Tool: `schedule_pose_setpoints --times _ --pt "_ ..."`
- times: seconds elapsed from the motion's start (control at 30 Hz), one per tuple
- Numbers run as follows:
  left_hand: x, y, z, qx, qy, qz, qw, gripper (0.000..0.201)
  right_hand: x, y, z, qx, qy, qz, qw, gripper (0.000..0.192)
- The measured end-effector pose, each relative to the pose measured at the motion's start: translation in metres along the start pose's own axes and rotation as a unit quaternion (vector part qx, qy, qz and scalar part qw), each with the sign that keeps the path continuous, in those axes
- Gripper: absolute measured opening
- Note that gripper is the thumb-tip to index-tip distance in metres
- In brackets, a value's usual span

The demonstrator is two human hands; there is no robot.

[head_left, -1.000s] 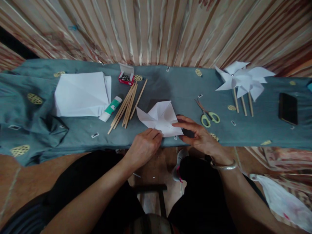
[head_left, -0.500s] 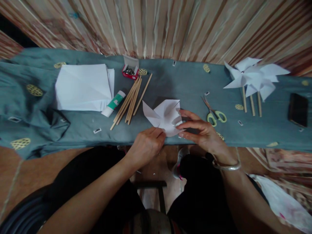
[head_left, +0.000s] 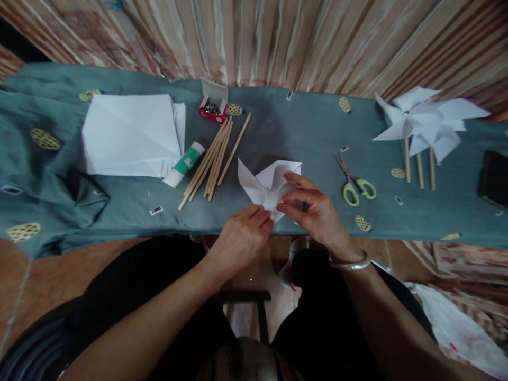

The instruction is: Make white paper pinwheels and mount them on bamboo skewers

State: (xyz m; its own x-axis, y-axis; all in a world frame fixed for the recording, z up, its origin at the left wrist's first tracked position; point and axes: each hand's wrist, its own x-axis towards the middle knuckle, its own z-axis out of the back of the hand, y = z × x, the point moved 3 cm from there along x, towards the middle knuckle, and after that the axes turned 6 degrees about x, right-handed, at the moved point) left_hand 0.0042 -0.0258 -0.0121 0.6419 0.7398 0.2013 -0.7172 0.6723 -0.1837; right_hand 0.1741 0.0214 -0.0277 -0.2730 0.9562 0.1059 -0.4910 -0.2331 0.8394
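Note:
A white paper pinwheel (head_left: pixel 270 186) without a stick lies near the front edge of the cloth-covered table (head_left: pixel 301 137). Its upper and left blades stand curved up. My left hand (head_left: pixel 246 233) is closed on the lower left of the paper, fingertips pinching near its middle. From the right, my right hand (head_left: pixel 313 209) grips a paper blade bent in toward the centre between thumb and fingers. The fingers partly cover that blade and the pinwheel's right side.
To the left lie wooden sticks (head_left: pixel 210 164), a glue stick (head_left: pixel 184 164) and stacked white paper (head_left: pixel 130 135). Behind them stands an open red box (head_left: pixel 213 109) of small metal pieces. Scissors (head_left: pixel 352 182), pinwheels on sticks (head_left: pixel 424 119) and a dark phone-like object (head_left: pixel 494 180) lie right.
My right hand has moved left, bringing the right blade in toward the pinwheel's centre. My left hand keeps its hold. The view has shifted slightly.

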Motion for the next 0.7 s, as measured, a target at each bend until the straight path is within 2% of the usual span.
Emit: schedule_pose_setpoints --times 0.23,0.7 --pt "0.001 0.000 0.001 0.004 -0.003 0.004 1.000 0.012 0.002 0.009 -0.008 -0.073 -0.002 0.058 0.996 0.010" --pt "0.000 0.000 0.000 -0.008 0.001 0.009 1.000 0.013 0.003 0.010 -0.012 -0.089 -0.038 0.046 0.994 0.008"
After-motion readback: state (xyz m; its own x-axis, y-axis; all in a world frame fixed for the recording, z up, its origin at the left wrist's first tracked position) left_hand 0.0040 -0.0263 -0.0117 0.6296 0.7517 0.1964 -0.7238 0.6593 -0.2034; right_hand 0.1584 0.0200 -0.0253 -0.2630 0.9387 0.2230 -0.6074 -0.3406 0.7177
